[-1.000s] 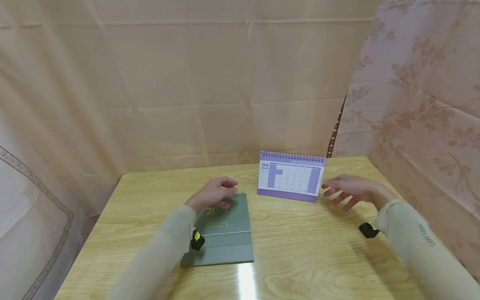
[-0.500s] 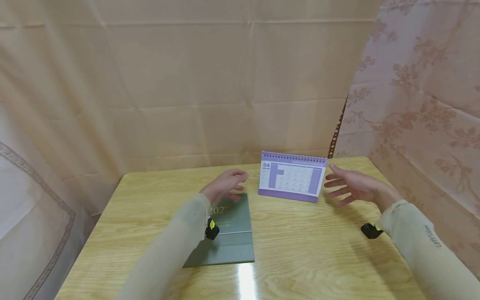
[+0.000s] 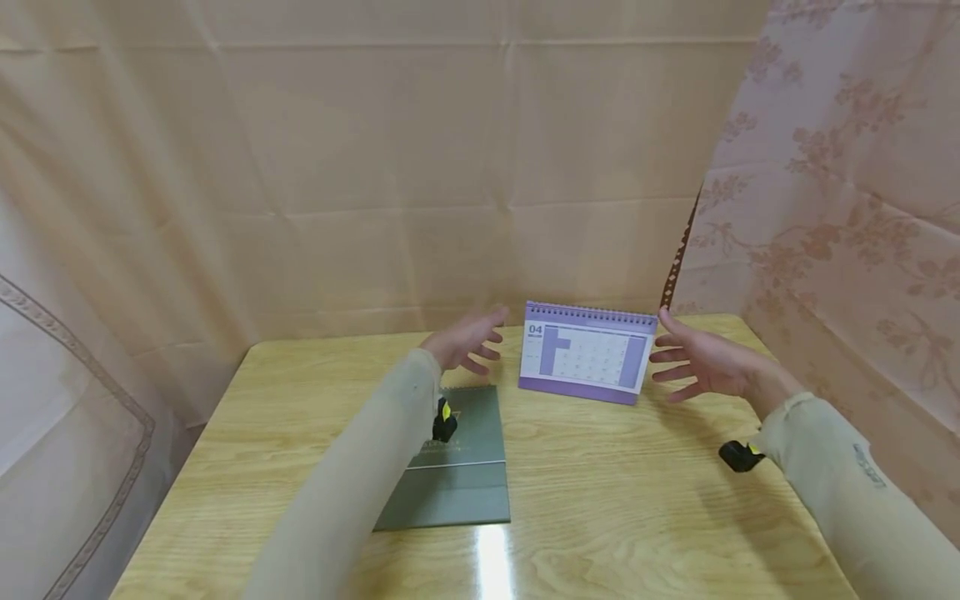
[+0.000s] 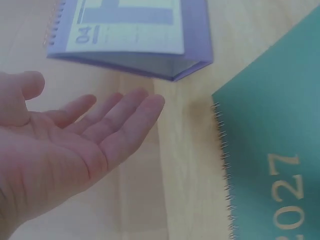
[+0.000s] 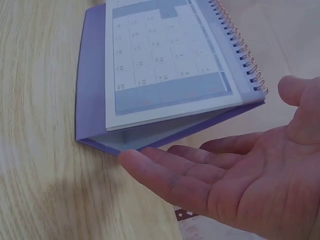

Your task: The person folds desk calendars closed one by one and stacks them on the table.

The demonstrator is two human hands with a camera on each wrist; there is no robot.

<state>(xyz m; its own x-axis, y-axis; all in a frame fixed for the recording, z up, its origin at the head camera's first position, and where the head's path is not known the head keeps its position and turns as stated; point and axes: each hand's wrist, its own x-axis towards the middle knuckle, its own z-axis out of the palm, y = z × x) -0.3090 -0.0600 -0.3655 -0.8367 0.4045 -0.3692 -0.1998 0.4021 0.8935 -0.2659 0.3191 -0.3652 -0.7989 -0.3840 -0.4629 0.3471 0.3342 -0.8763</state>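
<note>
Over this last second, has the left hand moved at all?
Yes. The left hand left the green notebook and moved toward the purple calendar.

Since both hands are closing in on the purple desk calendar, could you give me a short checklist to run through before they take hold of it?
1. Left hand free, fingers straight: ok.
2. Right hand free, palm turned toward the calendar: ok.
3. Purple desk calendar standing upright on the table: ok.
4. Hands flank the calendar, one at each end: ok.
5. Contact with the calendar: not ok, both wrist views show a gap between fingers and calendar.
6. Green 2027 planner out of the way: ok, it lies flat beside the calendar, apart from it.
</note>
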